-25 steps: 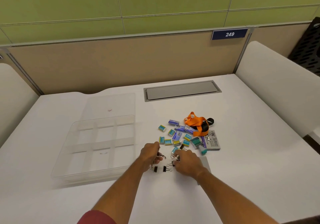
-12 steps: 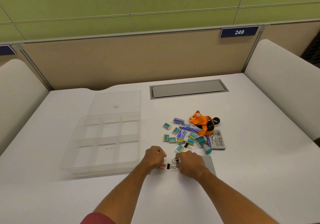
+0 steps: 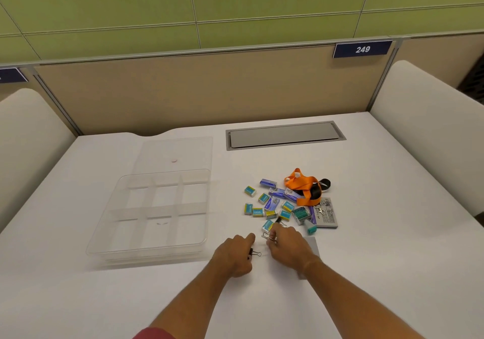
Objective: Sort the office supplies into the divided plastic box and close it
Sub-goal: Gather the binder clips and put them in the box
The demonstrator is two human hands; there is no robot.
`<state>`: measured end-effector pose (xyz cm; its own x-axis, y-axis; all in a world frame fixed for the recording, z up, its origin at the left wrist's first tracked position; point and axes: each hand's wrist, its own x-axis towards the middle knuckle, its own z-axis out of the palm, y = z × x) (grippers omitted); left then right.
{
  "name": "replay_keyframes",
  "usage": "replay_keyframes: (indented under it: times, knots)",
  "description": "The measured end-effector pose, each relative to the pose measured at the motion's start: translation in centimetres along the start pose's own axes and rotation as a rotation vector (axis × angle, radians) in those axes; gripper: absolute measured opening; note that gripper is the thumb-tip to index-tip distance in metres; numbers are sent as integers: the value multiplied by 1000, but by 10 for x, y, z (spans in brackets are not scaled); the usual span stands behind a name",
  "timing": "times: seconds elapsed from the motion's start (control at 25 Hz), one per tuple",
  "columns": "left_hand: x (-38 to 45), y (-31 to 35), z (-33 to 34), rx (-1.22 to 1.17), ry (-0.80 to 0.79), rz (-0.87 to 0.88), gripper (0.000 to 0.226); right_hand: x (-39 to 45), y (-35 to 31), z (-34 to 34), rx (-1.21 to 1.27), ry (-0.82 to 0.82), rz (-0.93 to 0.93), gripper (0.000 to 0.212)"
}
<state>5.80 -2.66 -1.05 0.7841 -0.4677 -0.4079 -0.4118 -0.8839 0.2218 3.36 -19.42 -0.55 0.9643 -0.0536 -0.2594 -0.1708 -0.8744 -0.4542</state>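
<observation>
- Your left hand (image 3: 234, 256) is curled into a grip on a black binder clip (image 3: 254, 252), whose wire handles poke out on the thumb side. You may be holding more clips in the palm, but I cannot tell. If you are, loosening the fist on the way to the box could drop some on the table (image 3: 392, 234).
- Your right hand (image 3: 288, 245) pinches at a second clip (image 3: 269, 237) by its wire loops. The loops are thin and springy, so the clip could flick out sideways toward the near edge.
- A third clip (image 3: 279, 221) lies just beyond your right fingertips, against the small staple boxes (image 3: 264, 206). Reaching for it could nudge those boxes and scatter the pile.
- The divided plastic box (image 3: 154, 215) sits open toward the left edge, all compartments apparently empty, and its clear lid (image 3: 174, 154) lies flat behind it. The dividers are hard to see, so a tossed clip could land in the wrong cell or bounce out.
- The orange lanyard (image 3: 302, 189) is draped over the far side of the pile, its metal clasp resting on a grey card (image 3: 327, 213). Pulling it later could drag things along with it.
</observation>
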Motion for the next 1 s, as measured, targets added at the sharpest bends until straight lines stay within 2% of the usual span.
replay_keyframes:
  times: [0.2, 0.36, 0.6, 0.72, 1.0]
  knots:
    - [-1, 5, 2, 30, 14, -10, 25, 3, 1, -8, 73, 75, 0, 12]
    - [-3, 9, -1, -24, 47, -63, 24, 5, -1, -11, 84, 108, -36, 4]
    - [-20, 3, -13, -208, 298, -122, 25, 14, -17, -8, 143, 137, -109, 25]
    - [-30, -7, -25, -256, 422, -141, 24, 18, -35, -5, 106, 180, -171, 13]
    - [-52, -56, -47, -325, 514, -160, 21, 21, -94, -1, 135, 273, -277, 12]
